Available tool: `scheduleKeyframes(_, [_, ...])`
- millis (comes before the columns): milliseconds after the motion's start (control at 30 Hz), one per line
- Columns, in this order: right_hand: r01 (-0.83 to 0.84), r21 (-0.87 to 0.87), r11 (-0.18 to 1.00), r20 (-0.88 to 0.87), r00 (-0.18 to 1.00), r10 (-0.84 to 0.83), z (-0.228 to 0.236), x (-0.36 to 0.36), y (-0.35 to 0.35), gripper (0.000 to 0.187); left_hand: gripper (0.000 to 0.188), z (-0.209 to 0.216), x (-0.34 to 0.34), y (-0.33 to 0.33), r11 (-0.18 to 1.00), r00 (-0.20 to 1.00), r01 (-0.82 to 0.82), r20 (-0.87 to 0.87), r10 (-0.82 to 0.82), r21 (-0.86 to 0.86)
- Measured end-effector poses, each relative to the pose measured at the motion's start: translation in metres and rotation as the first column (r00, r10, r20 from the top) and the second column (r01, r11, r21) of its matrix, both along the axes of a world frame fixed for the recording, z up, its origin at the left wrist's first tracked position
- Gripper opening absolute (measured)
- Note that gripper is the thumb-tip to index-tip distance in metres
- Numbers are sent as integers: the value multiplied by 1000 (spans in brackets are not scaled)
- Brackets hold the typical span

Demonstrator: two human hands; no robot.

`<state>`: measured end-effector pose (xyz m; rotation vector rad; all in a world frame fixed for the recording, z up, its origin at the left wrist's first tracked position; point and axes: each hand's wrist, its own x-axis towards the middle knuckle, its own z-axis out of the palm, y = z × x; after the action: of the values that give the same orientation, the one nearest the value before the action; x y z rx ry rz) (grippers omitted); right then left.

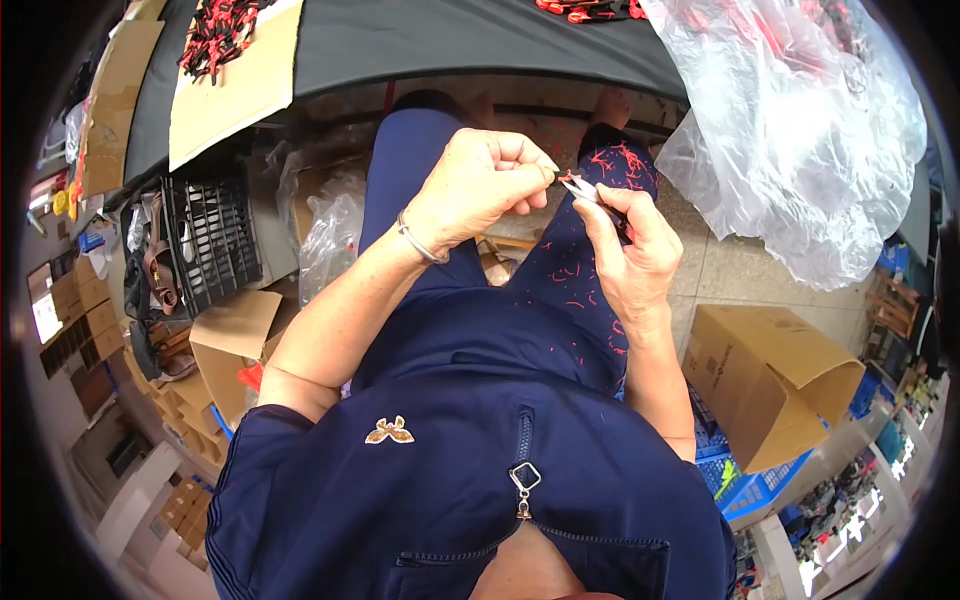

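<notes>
Above my lap, my left hand (475, 190) pinches a small black-and-red piece (565, 177) between thumb and fingertips; most of it is hidden by the fingers. My right hand (642, 258) is closed round a pair of small metal snips (582, 189). Their blades point left and meet the red end of the piece, close to the left fingertips. Thin red scraps (622, 165) lie scattered over the right leg of my dark blue trousers. A bracelet (418, 240) circles my left wrist.
A black-covered table (450, 40) spans the far side. On it, red-and-black pieces (218, 35) are heaped on a cardboard sheet (235, 95). A clear plastic bag (800, 130) hangs over the right edge. Open cartons (745, 380) and a black crate (210, 245) flank me.
</notes>
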<state>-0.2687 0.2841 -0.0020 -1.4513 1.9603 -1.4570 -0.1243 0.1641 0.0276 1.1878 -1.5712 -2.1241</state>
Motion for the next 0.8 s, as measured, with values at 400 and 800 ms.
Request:
scheduleKeyframes(400, [22,171,985,492,864,-104,6,0,-2,15,12,-3,3,-4,996,996,86,28,-87,19])
scheduleKeyframes(800, [-159,64,985,858,513,27,-12,11,-15,24,11,-15,11,32,293,995,76,52,-89,-953])
